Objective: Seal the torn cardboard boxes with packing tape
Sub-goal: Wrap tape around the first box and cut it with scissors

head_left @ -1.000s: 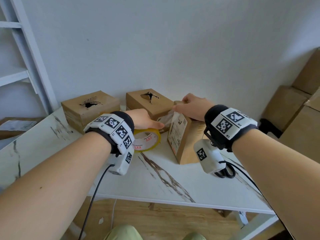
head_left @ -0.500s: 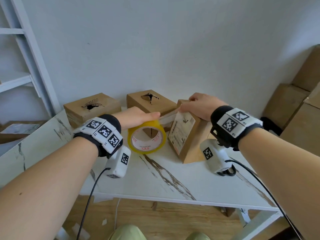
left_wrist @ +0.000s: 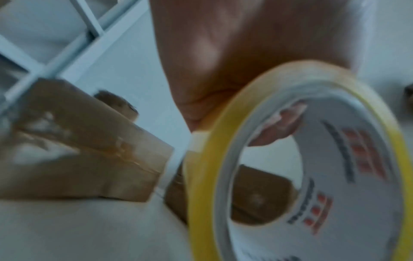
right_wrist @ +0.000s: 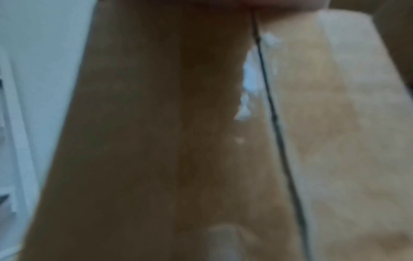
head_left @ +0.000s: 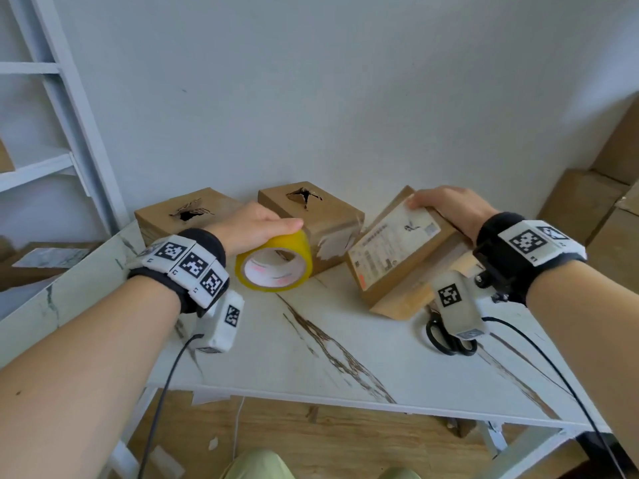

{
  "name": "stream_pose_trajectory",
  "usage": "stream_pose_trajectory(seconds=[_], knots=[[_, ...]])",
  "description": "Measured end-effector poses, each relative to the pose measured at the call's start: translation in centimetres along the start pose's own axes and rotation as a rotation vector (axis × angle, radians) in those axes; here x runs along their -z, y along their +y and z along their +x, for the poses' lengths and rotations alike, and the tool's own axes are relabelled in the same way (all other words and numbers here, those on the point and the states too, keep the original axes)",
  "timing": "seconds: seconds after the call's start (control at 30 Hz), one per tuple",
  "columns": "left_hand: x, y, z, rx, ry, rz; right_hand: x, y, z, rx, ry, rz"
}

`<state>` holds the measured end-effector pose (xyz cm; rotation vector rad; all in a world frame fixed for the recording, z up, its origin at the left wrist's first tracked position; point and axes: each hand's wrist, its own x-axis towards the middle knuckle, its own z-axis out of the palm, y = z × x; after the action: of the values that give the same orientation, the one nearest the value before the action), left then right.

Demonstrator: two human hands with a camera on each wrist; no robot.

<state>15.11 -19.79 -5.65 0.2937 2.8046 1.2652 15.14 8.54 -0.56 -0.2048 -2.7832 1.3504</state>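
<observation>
Head view: my left hand (head_left: 254, 225) grips the yellow tape roll (head_left: 275, 262) standing on edge near the table's (head_left: 345, 357) back edge, fingers over its top, thumb hooked inside the core in the left wrist view. My right hand (head_left: 446, 207) lies over the upper end of the labelled box (head_left: 394, 248), tilted toward the back right corner, fingers curled round its top edge. Two torn boxes (head_left: 186, 216) (head_left: 311, 216) sit along the back edge. Scissors (head_left: 446, 337) lie near the right edge. Bare tabletop runs along the front edge.
</observation>
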Motion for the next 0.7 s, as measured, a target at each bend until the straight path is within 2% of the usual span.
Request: stream_pose_trajectory(seconds=[0.07, 0.23, 0.5, 0.7], knots=[[0.5, -0.9, -0.5, 0.026, 0.052, 0.123, 0.5, 0.7, 0.1, -0.040, -0.013, 0.036], [0.5, -1.0, -0.5, 0.043, 0.069, 0.165, 0.4, 1.2, 0.7, -0.134, -0.074, 0.230], [-0.1, -1.1, 0.3, 0.033, 0.016, 0.086, 0.9, 1.3, 1.0, -0.129, -0.110, 0.361], [-0.9, -0.5, 0.5, 0.034, 0.001, 0.114, 1.1, 0.8, 0.8, -0.105, -0.109, 0.451]])
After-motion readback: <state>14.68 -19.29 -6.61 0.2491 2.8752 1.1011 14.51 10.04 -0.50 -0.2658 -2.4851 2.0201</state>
